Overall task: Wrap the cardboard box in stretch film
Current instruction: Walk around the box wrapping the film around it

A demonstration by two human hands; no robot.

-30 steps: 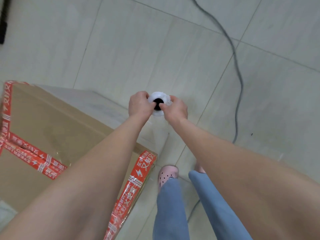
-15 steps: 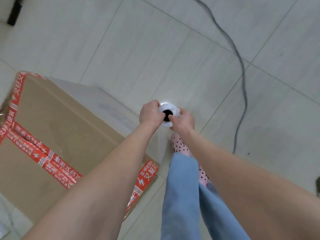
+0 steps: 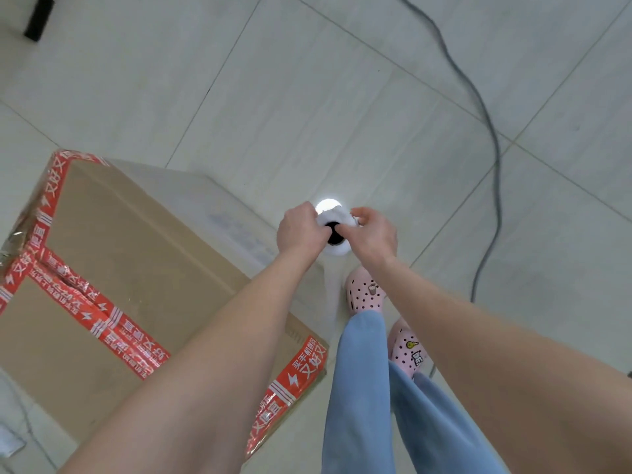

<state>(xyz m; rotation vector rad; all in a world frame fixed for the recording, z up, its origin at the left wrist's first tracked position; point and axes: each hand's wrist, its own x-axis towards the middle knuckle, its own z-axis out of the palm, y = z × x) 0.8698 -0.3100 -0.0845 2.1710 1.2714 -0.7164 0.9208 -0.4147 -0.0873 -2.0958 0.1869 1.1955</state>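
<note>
The left hand and right hand grip the upright film roll, carried a step forward beside the box; film sheets its far side; wrapping seems underway.

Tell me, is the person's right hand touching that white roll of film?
Touching. The head view shows the right hand curled over the white roll at its top rim, with no gap; the left hand grips the opposite side.

A grey cable snakes across large pale floor tiles; a black object lies top left.
</note>
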